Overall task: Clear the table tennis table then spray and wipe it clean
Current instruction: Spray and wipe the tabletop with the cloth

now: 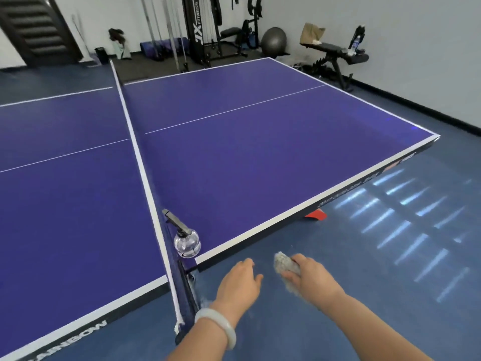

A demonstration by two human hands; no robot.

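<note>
Head view, item by item, as I am reading it from my remote station.

Item one: purple table tennis table with white border lines [260, 152], filling the upper and left part of the view. I am seeing no bats or balls on its top, so I am judging the clearing step done.

Item two: small round clear-glass spray bottle with a grey trigger head [187, 243], standing on the table's near corner, touching or just beside the white-taped net [135, 152]. Its trigger head is pointing up and away along the net line.

Item three: crumpled grey cleaning cloth [285, 264], sitting in the right hand [312, 278], whose fingers are curling round it. Hand and cloth are hanging over the blue floor [364, 256], just off the table edge.

Item four: left hand [238, 280], wearing a pale bangle [218, 327] at the wrist, holding nothing, fingers relaxed and loosely spread.

Relation I am weighing: the bottle is lying ahead and to the left of both hands, and the free left hand is the nearer one, with the net post [186, 282] standing between it and the bottle. I am judging spraying to be the step in hand, with the left reaching up and leftward for the bottle.

Item five: red object [316, 215] showing under the table's right edge; I am unable to identify it.
</note>
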